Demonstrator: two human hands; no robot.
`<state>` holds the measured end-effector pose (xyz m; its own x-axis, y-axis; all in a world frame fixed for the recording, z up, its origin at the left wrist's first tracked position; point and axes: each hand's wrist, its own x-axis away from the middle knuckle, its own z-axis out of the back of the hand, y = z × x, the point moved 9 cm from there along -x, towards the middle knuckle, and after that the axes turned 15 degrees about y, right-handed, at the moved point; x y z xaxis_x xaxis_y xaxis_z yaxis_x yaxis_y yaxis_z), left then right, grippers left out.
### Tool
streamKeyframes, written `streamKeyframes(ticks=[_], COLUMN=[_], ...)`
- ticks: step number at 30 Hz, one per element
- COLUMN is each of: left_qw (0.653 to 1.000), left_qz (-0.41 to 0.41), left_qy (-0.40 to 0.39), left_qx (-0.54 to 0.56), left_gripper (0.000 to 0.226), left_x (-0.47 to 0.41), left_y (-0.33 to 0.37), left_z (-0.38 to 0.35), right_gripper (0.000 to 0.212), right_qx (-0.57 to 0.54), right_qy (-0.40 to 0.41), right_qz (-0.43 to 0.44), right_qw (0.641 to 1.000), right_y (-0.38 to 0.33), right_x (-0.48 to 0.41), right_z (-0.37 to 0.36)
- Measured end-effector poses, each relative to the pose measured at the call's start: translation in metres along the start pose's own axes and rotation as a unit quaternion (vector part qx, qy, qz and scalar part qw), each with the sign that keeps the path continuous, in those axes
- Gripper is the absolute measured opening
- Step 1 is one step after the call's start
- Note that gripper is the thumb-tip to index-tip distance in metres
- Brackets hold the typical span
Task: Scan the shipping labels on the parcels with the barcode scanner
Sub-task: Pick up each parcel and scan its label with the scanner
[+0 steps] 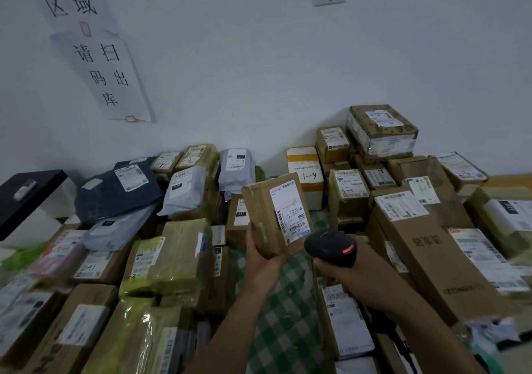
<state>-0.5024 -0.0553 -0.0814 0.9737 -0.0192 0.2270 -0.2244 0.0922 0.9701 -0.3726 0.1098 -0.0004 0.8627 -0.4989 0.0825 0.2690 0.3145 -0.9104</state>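
Note:
My left hand (260, 255) grips a small brown cardboard parcel (266, 218) from below and holds it up, tilted, above the pile. Its white shipping label (290, 211) with barcodes faces me on the right side of the box. My right hand (344, 274) holds a black barcode scanner (331, 247) just right of and below the parcel. The scanner's head points up toward the label, and a red light glows on its side.
Parcels cover a table with a green checked cloth (283, 316): brown boxes at left (86, 316), a long box at right (426, 261), grey mailer bags (187, 189) and stacked boxes (383, 132) by the white wall. A black box (26, 195) sits far left.

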Motion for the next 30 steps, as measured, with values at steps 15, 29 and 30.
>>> streamKeyframes(ticks=[15,29,30], left_qw=[0.981,0.943,0.933], left_qz=[0.175,-0.055,-0.096], left_qy=[0.079,0.229,0.222], left_qx=[-0.003,-0.235,-0.267], left_gripper=[0.054,0.074,0.082], left_x=[-0.138,-0.183,-0.173], left_y=[-0.04,-0.005,0.007], left_z=[0.022,0.027,0.018], right_gripper=[0.029,0.02,0.015], right_qx=[0.025,0.045,0.046], right_qy=[-0.012,-0.056,-0.057], right_qz=[-0.053,-0.082,-0.078], right_qw=[0.998,0.994,0.994], right_y=[0.012,0.027,0.025], right_x=[-0.07,-0.117,-0.118], right_z=[-0.022,-0.046,-0.046])
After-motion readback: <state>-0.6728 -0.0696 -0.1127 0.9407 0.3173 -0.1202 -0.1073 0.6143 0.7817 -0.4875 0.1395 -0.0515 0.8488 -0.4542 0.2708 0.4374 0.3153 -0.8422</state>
